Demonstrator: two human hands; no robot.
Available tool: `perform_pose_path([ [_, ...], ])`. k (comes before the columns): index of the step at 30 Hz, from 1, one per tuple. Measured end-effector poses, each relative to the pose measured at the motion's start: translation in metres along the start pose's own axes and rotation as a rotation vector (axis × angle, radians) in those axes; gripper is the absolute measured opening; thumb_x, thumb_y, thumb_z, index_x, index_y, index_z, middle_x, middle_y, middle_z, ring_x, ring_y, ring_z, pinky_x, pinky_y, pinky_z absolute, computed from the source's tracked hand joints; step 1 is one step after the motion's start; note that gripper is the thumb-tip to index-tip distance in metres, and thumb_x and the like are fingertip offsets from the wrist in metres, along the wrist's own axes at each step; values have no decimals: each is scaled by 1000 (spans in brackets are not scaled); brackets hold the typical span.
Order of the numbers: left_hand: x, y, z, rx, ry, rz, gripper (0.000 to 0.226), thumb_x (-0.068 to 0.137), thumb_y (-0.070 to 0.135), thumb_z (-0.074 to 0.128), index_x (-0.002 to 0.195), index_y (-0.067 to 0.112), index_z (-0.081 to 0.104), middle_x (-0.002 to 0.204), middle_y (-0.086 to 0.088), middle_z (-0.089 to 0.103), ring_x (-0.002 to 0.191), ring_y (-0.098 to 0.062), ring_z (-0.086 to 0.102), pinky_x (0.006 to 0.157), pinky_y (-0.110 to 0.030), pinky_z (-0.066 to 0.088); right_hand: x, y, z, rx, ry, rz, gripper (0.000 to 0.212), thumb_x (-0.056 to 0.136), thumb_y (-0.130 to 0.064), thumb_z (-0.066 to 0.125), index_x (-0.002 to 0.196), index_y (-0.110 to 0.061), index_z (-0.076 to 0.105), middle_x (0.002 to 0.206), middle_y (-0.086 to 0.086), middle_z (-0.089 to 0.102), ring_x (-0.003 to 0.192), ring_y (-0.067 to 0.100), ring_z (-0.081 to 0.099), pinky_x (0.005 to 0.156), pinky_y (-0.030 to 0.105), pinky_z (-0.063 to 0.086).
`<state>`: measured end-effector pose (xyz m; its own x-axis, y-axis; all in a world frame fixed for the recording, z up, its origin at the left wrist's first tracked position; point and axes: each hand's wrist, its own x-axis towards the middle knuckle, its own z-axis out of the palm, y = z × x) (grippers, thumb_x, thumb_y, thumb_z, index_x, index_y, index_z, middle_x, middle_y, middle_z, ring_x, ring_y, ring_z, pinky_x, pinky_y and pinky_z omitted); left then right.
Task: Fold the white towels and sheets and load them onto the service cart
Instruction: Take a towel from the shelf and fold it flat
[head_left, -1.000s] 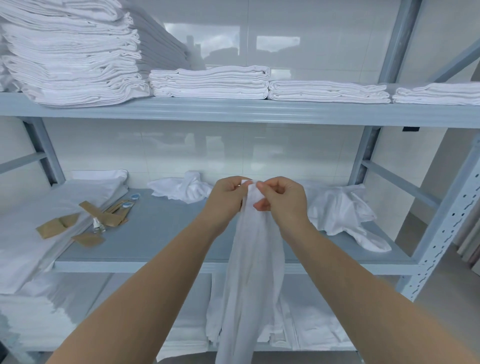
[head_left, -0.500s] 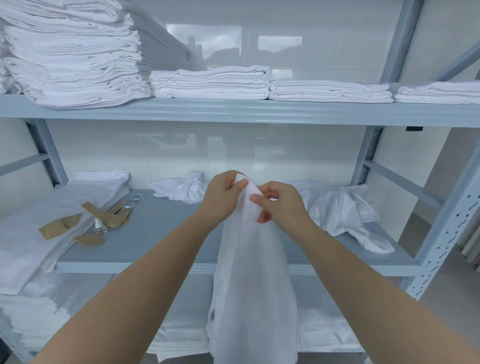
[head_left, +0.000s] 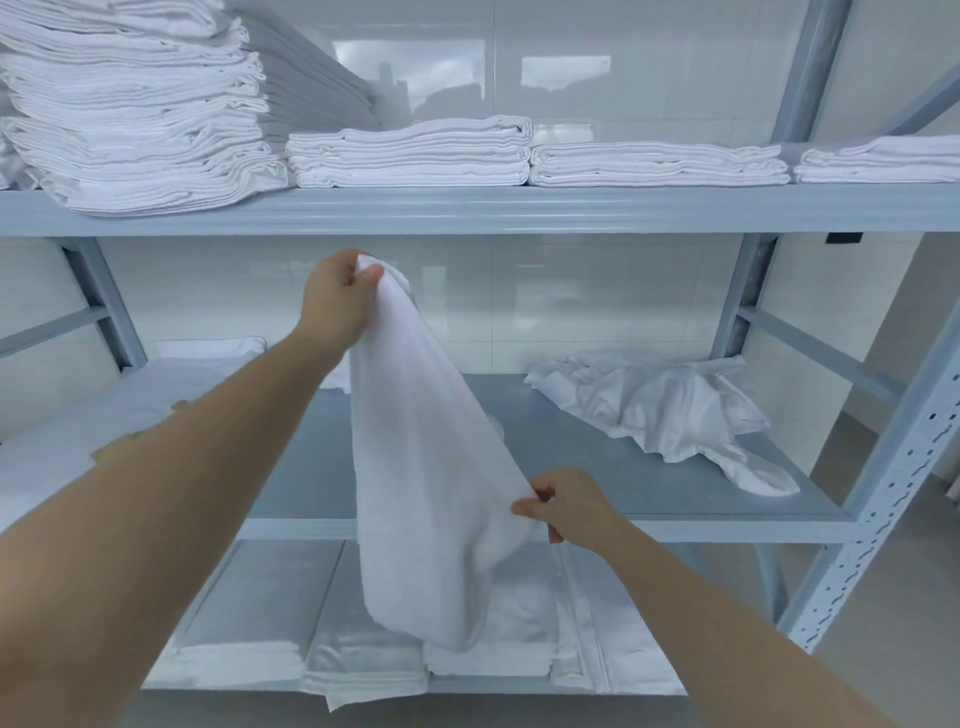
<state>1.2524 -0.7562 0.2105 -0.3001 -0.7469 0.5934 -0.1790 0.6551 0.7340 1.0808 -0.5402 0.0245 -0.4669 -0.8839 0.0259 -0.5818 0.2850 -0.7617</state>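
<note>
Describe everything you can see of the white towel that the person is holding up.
The white towel looks like soft terry cloth, plain and unfolded. It hangs in front of the grey shelf, stretched slanting between two grips: the left hand holds its top corner high, and the right hand pinches its right edge lower down. Its bottom sags in loose folds before the folded linen below; whether they touch is unclear.

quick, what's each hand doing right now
Left hand: grip closed on the top of the white towel.
Right hand: pinching the towel's lower edge.
</note>
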Motion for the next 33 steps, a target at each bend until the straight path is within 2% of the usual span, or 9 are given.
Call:
perform_pose_path([
  [3, 4, -14, -18, -16, 46, -35, 15, 93, 16, 51, 82, 17, 61, 72, 10, 56, 68, -4, 50, 61, -19, 36, 4, 13, 7, -106, -81, 42, 31, 86, -23, 68, 70, 2, 58, 63, 8, 48, 48, 16, 64, 53, 28, 46],
  [6, 6, -28, -36, -51, 70, -76, 18, 93, 16, 49, 89, 13, 66, 77, 7, 62, 71, -7, 52, 63, -19, 39, 5, 22, 15, -225, -110, 42, 34, 88, -26, 62, 61, -12, 47, 67, 12, 53, 60, 18, 69, 59, 30, 45],
  [11, 10, -57, -71, -49, 168, -141, 19, 95, 19, 48, 85, 18, 64, 75, 6, 60, 62, -2, 49, 55, -20, 37, 4, 34, 24, -431, -86, 53, 33, 89, -26, 56, 63, -24, 36, 74, 2, 51, 73, 22, 48, 63, 30, 34],
  [17, 11, -102, -103, 59, 183, -186, 15, 95, 24, 49, 84, 15, 54, 64, 4, 42, 66, -16, 36, 56, -27, 29, 11, 39, 26, -486, 82, 63, 6, 96, -22, 49, 95, -16, 50, 95, 9, 62, 87, 28, 57, 71, 32, 41],
  [19, 8, -117, -111, 85, 186, -200, 14, 95, 26, 49, 87, 18, 56, 68, 2, 46, 67, -17, 40, 59, -28, 32, 16, 36, 23, -461, 188, 63, 12, 94, -17, 52, 105, -14, 55, 95, 10, 66, 89, 31, 60, 71, 33, 43],
  [22, 0, -144, -120, 81, 186, -244, 14, 96, 26, 49, 94, 19, 61, 83, -2, 54, 79, -19, 46, 71, -31, 36, 24, 29, 16, -415, 281, 101, 41, 93, -15, 56, 133, -24, 52, 99, 4, 70, 97, 28, 62, 77, 31, 42],
  [23, -4, -154, -121, 75, 182, -261, 16, 96, 26, 49, 93, 15, 60, 82, -3, 52, 79, -19, 45, 70, -31, 35, 28, 27, 14, -424, 301, 121, 40, 93, -15, 56, 133, -24, 54, 101, 4, 70, 99, 27, 62, 78, 31, 42],
  [27, -21, -189, -128, 97, 134, -317, 28, 97, 24, 48, 87, -1, 51, 71, -6, 41, 70, -19, 37, 59, -32, 27, 40, 18, 6, -443, 420, 167, 14, 90, -20, 62, 92, -11, 73, 96, 9, 71, 97, 30, 62, 71, 33, 39],
  [33, -45, -218, -133, -26, 39, -374, 17, 101, 22, 43, 94, 16, 58, 75, 1, 51, 67, -14, 44, 62, -29, 38, 51, 6, -3, -276, 557, 76, 10, 83, -11, 71, 82, -2, 75, 83, 14, 73, 92, 39, 60, 91, 42, 41],
])
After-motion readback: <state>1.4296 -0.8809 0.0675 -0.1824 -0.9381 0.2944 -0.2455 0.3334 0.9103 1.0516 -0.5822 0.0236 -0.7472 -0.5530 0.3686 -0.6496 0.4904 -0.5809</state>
